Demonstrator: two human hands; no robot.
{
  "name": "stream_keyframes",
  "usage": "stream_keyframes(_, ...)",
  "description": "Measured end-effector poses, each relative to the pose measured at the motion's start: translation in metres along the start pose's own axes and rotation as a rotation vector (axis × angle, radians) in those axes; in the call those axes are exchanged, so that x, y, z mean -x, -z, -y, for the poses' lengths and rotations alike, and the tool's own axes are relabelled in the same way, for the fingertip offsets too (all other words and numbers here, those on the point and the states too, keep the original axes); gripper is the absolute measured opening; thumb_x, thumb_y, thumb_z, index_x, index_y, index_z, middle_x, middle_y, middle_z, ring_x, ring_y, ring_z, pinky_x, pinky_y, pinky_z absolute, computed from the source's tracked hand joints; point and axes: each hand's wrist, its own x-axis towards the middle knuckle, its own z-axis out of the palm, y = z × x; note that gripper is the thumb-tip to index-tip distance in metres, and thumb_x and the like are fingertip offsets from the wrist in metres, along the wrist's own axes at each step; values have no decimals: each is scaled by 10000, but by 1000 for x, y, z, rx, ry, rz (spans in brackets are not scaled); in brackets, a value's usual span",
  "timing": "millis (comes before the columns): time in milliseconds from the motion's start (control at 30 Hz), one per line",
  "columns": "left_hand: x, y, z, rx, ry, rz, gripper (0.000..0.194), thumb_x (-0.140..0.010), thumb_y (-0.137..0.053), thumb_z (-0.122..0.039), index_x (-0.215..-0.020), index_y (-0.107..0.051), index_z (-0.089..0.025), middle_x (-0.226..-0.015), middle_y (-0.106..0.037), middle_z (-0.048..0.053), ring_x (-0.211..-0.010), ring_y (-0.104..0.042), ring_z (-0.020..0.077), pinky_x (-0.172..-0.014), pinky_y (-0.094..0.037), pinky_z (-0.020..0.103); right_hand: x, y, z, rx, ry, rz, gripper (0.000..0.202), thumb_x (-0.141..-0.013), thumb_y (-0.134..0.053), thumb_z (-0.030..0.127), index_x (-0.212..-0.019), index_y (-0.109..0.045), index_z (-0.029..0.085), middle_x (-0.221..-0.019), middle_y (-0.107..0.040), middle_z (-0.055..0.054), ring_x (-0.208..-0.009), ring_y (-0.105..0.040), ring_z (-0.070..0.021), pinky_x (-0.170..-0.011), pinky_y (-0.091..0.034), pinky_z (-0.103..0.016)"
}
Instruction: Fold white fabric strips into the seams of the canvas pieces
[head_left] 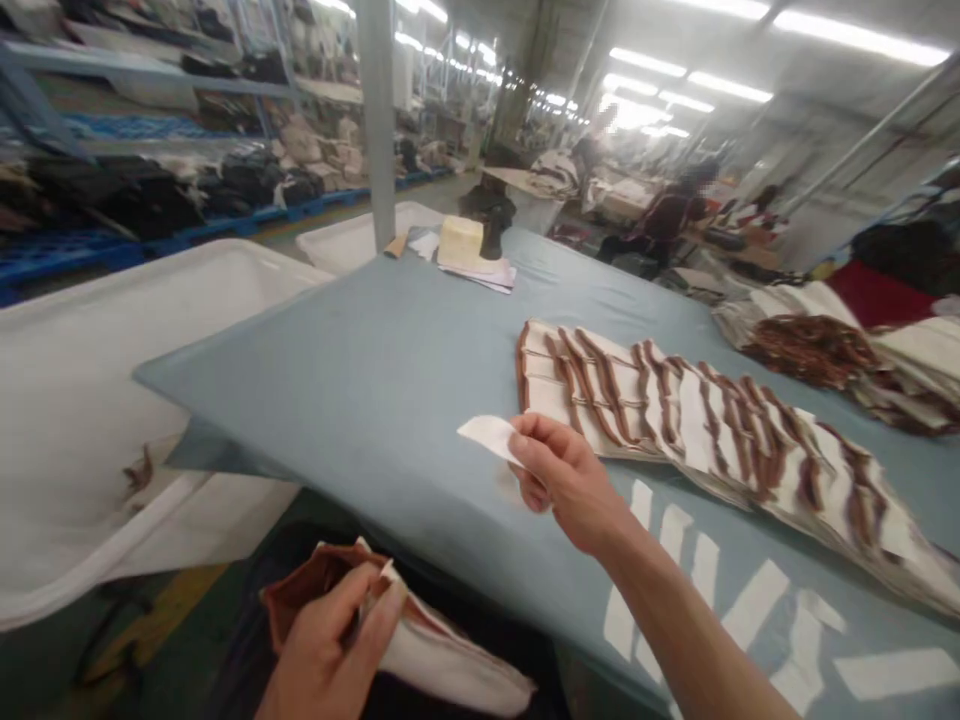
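A small white strip point(489, 436) with a rounded end is pinched between the thumb and fingers of my right hand point(551, 465), above the blue-grey table cover. Below the table's near edge, my left hand point(337, 640) grips a folded fabric piece point(442, 650), cream on the outside with reddish-brown along its opening. Right of my right hand lies a long overlapping row of cream and brown fabric pieces point(675, 410). Several loose white strips point(750, 605) are spread on the cover beside my right forearm.
White bins point(247, 262) stand left of the table point(360, 340). A yellowish block point(460, 240) sits on papers at the far corner, near a metal post point(377, 120). Fabric stacks point(817, 350) lie at the right. Loaded shelves point(150, 65) and people are farther back.
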Motion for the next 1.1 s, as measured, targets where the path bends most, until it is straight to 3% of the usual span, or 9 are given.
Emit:
stream_keyframes(100, -1, 8, -10, 35, -64, 61, 415, -1009, -493, -485, -751, -650, -200, -745, -684, 8, -715, -614, 180, -671, -478, 254, 45, -32, -2, -61, -125, 130, 444, -880, -734, 618, -867, -577, 203, -570, -423, 98, -466, -302, -61, -436, -247, -187)
stream_keyframes(233, 7, 19, -18, 143, -106, 102, 365, -987, -528, -480, -823, -660, -182, -753, -663, 10, -682, -574, 171, -621, -455, 251, 83, -58, -9, 40, -200, 212, 395, -943, -682, 566, -870, -607, 185, -624, -487, 62, -555, -387, -82, -514, -297, -203)
stream_keyframes(333, 19, 24, -19, 220, -93, 125, 345, -972, -563, -478, -807, -629, -183, -711, -611, -10, -635, -518, 153, -581, -421, 244, 102, -68, -17, 140, -248, 204, 350, -960, -640, 519, -854, -595, 189, -644, -494, 54, -574, -405, -93, -528, -311, -212)
stream_keyframes(467, 34, 25, -19, 267, -34, 152, 371, -982, -559, -491, -778, -595, -183, -712, -561, -15, -650, -471, 147, -592, -407, 242, 119, -80, -22, 290, -200, 116, 357, -932, -629, 523, -793, -571, 198, -642, -513, 42, -556, -417, -100, -502, -313, -217)
stream_keyframes(633, 49, 23, -23, 370, 43, 183, 444, -938, -624, -570, -727, -550, -186, -684, -469, -35, -634, -397, 133, -567, -363, 243, 128, -94, -24, 470, -38, 9, 342, -868, -717, 441, -691, -528, 218, -534, -439, 79, -474, -368, -89, -459, -256, -221)
stream_keyframes(733, 57, 23, -26, 438, 76, 223, 485, -928, -640, -611, -729, -558, -177, -698, -472, -32, -646, -382, 129, -577, -362, 240, 132, -95, -26, 511, 167, -19, 316, -885, -737, 347, -692, -524, 215, -622, -517, 55, -538, -451, -101, -501, -326, -222)
stream_keyframes(867, 65, 20, -25, 509, 109, 270, 475, -958, -622, -600, -765, -567, -170, -750, -490, -21, -698, -394, 134, -619, -375, 235, 138, -88, -27, 539, 489, 39, 64, -975, -672, 260, -989, -636, 210, -922, -659, -17, -794, -614, -150, -697, -490, -261)
stream_keyframes(933, 68, 15, -20, 557, 134, 293, 441, -967, -631, -566, -783, -575, -169, -767, -496, -19, -720, -406, 136, -639, -379, 234, 139, -85, -27, 577, 590, 88, 146, -1016, -623, 221, -1161, -638, 216, -1050, -674, -49, -939, -643, -175, -808, -523, -299)
stream_keyframes(1100, 72, 5, -3, 655, 191, 334, 344, -963, -679, -498, -867, -644, -169, -824, -538, -16, -763, -440, 136, -696, -404, 232, 139, -77, -29, 483, 597, 201, 203, -1051, -554, 187, -1230, -641, 227, -1100, -650, -50, -1031, -634, -175, -880, -529, -314)
